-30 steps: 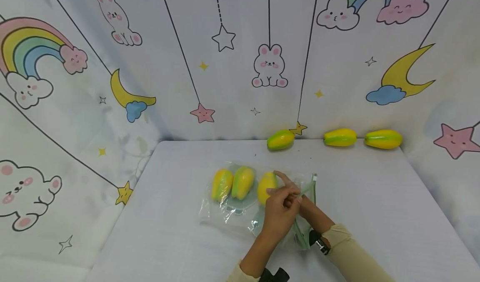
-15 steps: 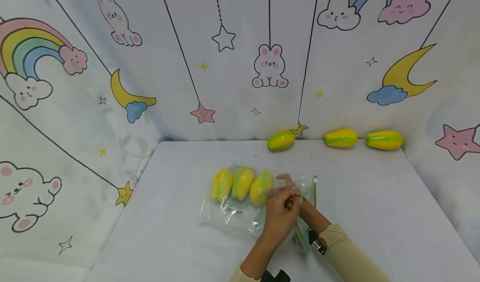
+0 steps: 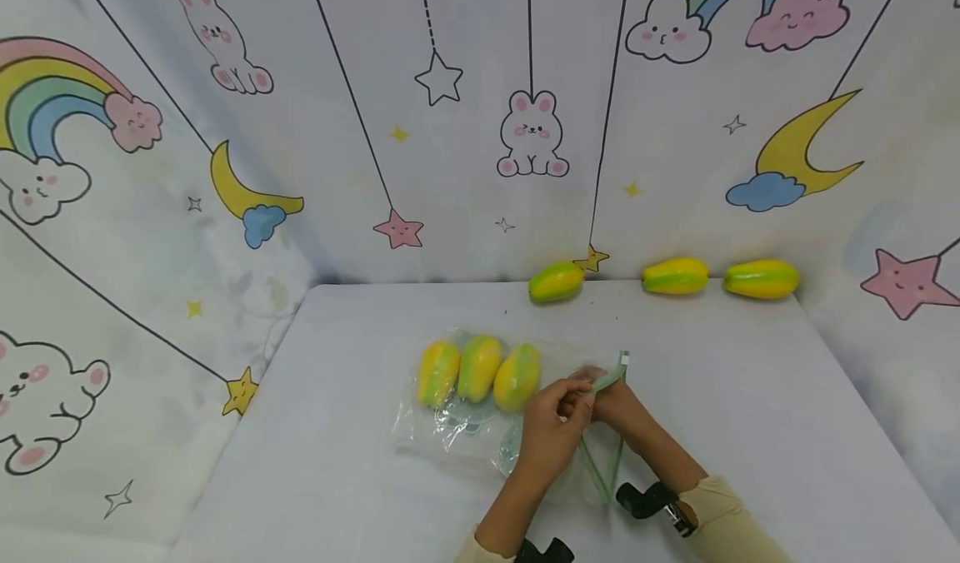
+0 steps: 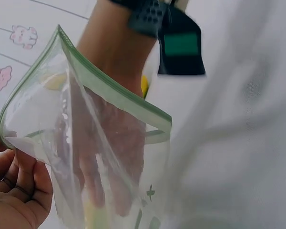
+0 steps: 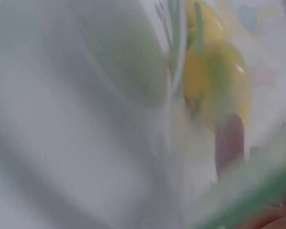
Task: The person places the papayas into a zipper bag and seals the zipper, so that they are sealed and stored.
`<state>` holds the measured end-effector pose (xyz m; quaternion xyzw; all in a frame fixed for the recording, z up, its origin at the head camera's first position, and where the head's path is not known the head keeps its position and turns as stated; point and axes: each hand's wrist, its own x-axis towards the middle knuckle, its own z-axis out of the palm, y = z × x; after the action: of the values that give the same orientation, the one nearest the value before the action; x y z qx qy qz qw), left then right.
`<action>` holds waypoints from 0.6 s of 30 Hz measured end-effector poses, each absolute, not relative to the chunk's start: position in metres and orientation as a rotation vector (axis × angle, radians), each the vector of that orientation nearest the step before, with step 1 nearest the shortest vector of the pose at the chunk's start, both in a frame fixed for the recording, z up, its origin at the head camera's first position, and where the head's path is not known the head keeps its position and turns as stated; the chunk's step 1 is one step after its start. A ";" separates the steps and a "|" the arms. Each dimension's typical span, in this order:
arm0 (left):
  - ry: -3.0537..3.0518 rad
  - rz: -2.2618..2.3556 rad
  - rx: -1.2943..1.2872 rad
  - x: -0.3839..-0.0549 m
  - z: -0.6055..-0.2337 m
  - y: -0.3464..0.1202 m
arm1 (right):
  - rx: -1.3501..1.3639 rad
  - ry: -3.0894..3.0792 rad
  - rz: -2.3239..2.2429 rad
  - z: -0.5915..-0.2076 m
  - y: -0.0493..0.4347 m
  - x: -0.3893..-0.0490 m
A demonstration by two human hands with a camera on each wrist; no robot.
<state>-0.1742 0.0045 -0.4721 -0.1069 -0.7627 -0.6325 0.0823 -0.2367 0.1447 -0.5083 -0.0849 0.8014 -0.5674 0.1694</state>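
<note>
A clear zip bag (image 3: pixel 420 440) with a green zip edge lies on the table, its mouth toward the right. Three yellow-green papayas (image 3: pixel 517 377) sit side by side inside its far-left part. My left hand (image 3: pixel 550 430) pinches the bag's edge at the mouth, and the left wrist view shows the thumb and fingers on that rim. In that same view my right hand (image 4: pixel 114 143) is within the open mouth, fingers straight and seen through the plastic. In the head view the right hand is partly hidden behind the left hand and the zip edge.
Three more papayas lie along the table's back edge: one papaya (image 3: pixel 556 282) near the middle, another papaya (image 3: pixel 675 276) farther right, and a third papaya (image 3: pixel 761 279) by the corner. A patterned cloth backdrop (image 3: pixel 465 163) rises behind the white table (image 3: pixel 315 463).
The third papaya has shifted left against the other two inside the bag. My right hand has drawn back right, toward the bag's mouth. The left hand keeps its pinch on the edge.
</note>
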 end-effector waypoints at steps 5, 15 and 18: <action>-2.282 -1.900 -0.283 -0.177 -0.473 0.003 | -0.354 1.987 -1.612 -0.497 0.167 -0.233; -2.306 -1.902 -0.208 -0.178 -0.474 -0.001 | -0.602 1.942 -1.425 -0.458 0.191 -0.239; -2.315 -1.901 -0.197 -0.177 -0.474 -0.002 | -0.635 1.939 -1.445 -0.447 0.201 -0.244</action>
<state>-0.1771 -0.0025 -0.4742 -0.0653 -0.7692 -0.6318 0.0698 -0.2444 0.2008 -0.4473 -0.2411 0.7360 -0.5484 0.3152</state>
